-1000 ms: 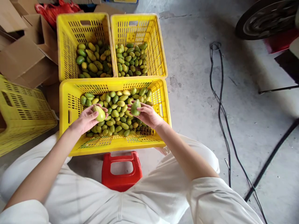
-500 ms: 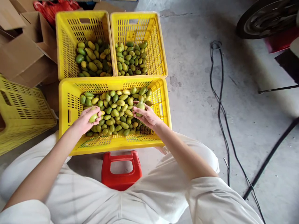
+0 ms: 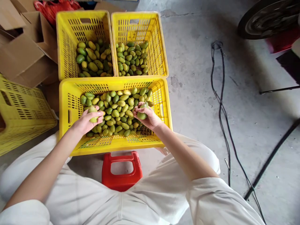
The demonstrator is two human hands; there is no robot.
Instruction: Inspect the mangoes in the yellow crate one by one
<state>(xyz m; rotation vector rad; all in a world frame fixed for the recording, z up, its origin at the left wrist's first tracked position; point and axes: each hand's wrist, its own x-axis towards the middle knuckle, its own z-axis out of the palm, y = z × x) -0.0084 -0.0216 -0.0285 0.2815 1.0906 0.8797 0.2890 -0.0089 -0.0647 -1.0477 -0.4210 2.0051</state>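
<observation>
Your left hand (image 3: 84, 122) grips a pale green fruit (image 3: 92, 109), your right hand (image 3: 152, 119) a darker fruit (image 3: 142, 116), both above the front crate (image 3: 131, 144). Curled grip probably guards against dropping; undersides hidden.

We are holding our left forearm (image 3: 56, 154) and our right forearm (image 3: 185, 150) out in front of us, both bare and both slanting inward, so the hands are coming nearer to each other than the elbows. Our left hand (image 3: 86, 122) is gripping, its fingers (image 3: 99, 118) bending and pointing toward the other hand. Our right hand (image 3: 150, 118) is gripping too, its fingers curling inward. The two hands are hanging about level, well apart, and our legs (image 3: 203, 156) are resting spread wide beneath our arms.
</observation>
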